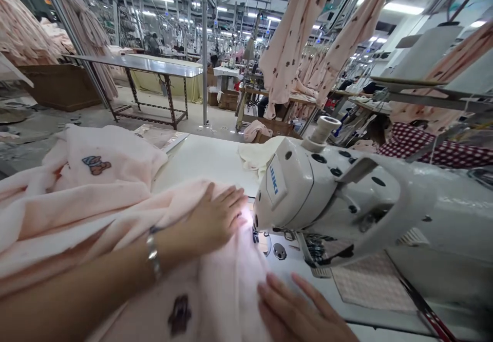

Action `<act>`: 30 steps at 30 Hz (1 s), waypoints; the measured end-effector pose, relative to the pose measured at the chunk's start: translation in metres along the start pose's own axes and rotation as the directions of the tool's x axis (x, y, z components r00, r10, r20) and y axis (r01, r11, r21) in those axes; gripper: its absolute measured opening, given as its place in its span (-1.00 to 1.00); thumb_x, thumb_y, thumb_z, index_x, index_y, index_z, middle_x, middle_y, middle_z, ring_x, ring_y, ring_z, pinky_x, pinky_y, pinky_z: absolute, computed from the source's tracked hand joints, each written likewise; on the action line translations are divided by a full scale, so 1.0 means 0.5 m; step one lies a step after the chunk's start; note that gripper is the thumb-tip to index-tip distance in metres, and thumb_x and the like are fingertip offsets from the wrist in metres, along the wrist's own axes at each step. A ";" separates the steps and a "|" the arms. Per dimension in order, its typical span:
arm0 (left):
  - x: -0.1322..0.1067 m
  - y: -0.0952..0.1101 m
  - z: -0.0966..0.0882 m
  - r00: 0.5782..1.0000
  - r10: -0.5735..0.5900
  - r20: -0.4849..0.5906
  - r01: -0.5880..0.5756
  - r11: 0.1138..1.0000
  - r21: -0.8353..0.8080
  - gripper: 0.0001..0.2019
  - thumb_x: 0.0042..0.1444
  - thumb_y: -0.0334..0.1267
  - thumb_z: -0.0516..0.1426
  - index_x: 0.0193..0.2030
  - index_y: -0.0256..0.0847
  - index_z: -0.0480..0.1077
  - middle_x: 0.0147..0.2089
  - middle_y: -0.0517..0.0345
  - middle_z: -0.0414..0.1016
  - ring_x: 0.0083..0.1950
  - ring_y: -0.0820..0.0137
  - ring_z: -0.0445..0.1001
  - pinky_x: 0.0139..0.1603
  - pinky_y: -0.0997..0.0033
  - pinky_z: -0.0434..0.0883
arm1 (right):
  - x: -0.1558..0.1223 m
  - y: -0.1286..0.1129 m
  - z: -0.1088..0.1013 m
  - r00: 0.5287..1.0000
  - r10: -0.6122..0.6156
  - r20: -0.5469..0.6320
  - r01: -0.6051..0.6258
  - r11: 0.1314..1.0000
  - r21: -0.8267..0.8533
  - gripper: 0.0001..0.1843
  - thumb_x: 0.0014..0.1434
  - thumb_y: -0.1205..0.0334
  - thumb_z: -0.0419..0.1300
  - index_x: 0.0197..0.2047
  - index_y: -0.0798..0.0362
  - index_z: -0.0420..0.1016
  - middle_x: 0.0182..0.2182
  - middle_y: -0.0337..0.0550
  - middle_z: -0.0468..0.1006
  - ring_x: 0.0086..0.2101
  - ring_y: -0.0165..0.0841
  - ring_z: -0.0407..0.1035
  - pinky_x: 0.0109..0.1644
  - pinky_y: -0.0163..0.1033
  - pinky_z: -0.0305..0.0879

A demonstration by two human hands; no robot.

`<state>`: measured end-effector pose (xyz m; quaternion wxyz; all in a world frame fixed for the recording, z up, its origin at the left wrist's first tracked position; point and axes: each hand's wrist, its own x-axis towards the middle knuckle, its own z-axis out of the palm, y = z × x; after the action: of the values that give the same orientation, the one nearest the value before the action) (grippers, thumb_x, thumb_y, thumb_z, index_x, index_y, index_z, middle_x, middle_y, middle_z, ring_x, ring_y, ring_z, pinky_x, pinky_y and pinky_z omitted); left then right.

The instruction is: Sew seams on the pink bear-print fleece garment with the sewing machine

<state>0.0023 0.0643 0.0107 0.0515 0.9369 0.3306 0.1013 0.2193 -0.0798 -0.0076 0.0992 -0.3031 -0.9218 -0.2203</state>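
Here's the white sewing table (208,153), pale pink cloth (127,203) sprawling over its left side, right up beside the needle area of the Juki sewing machine (331,193)! Left hand (217,216) flat on the cloth, fingers extended; right hand (298,306) at its edge, fingers slightly spread, any pinch impossible to tell. Silvery bracelet (153,254) on the left wrist!

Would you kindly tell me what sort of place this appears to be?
Most likely a garment factory's sewing floor: a JUKI sewing machine stands in front, pale pink fabric is spread beside it, and printed pink pieces hang beyond.
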 end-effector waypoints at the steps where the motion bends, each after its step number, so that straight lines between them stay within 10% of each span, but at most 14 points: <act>1: 0.027 -0.017 -0.008 1.000 0.024 -0.003 -0.024 1.000 0.002 -0.60 0.33 -0.27 -0.17 0.25 -0.29 0.16 0.32 -0.13 0.16 0.36 0.13 0.06 0.29 -0.28 -0.09 | 0.003 0.017 0.006 0.998 0.053 0.015 -0.053 0.998 -0.022 -0.64 0.39 0.20 -0.13 0.02 -0.02 0.45 0.01 -0.29 0.52 -0.07 -0.36 0.43 -0.07 -0.21 0.36; 5: 0.118 -0.066 -0.021 0.998 0.061 -0.035 -0.061 0.998 0.010 -0.60 0.28 -0.33 -0.12 0.24 -0.33 0.16 0.30 -0.13 0.19 0.36 0.14 0.06 0.32 -0.19 -0.14 | 0.018 0.075 0.027 0.937 0.329 -0.120 -0.342 0.932 -0.120 -0.56 0.38 0.17 -0.18 -0.06 0.06 0.51 -0.27 -0.04 0.61 -0.37 -0.22 0.47 -0.26 -0.05 0.37; 8: 0.128 -0.074 0.000 0.997 -0.013 -0.078 0.013 1.000 0.003 -0.60 0.25 -0.31 -0.04 0.22 -0.31 0.18 0.32 -0.24 0.12 0.38 0.01 0.00 0.27 -0.34 -0.13 | 0.034 0.080 0.023 0.938 0.321 -0.130 -0.325 0.946 -0.010 -0.69 0.32 0.27 -0.05 -0.09 0.05 0.52 -0.26 -0.04 0.60 -0.33 -0.21 0.46 -0.26 -0.07 0.37; 17: 0.007 0.026 -0.013 0.971 -0.141 -0.192 0.120 0.986 -0.115 -0.83 0.19 -0.40 -0.07 -0.17 -0.27 0.32 -0.15 0.01 0.41 -0.07 0.26 0.36 -0.02 0.17 0.35 | 0.073 0.027 0.038 0.971 0.234 0.045 -0.235 0.911 0.338 -0.72 0.31 0.27 0.00 -0.01 0.18 0.43 -0.21 0.07 0.54 -0.23 -0.17 0.38 -0.16 0.02 0.30; 23: -0.119 0.108 -0.032 0.998 0.048 0.047 -0.036 0.971 -0.237 -0.89 0.05 -0.31 0.13 -0.25 -0.21 0.30 -0.16 0.06 0.34 -0.12 0.21 0.29 -0.06 0.10 0.32 | 0.069 0.027 0.043 0.970 0.239 0.044 -0.238 0.899 0.367 -0.81 0.28 0.32 0.03 -0.12 0.13 0.45 -0.32 -0.05 0.47 -0.34 -0.25 0.27 -0.25 -0.06 0.17; 30: -0.116 0.094 -0.028 0.967 -0.165 -0.195 0.055 0.880 -0.472 -0.88 0.11 -0.42 0.01 -0.44 -0.20 0.23 -0.38 0.18 0.29 -0.34 0.40 0.28 -0.34 0.37 0.25 | 0.077 0.012 0.029 0.971 0.229 0.072 -0.237 0.862 0.448 -0.83 0.26 0.34 0.06 -0.10 0.10 0.40 -0.32 -0.10 0.42 -0.30 -0.26 0.22 -0.24 -0.10 0.11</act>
<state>-0.0165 -0.0082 0.0229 0.2405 0.8591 0.3536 0.2813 0.1914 -0.0487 -0.0062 0.1852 -0.3824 -0.9051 0.0167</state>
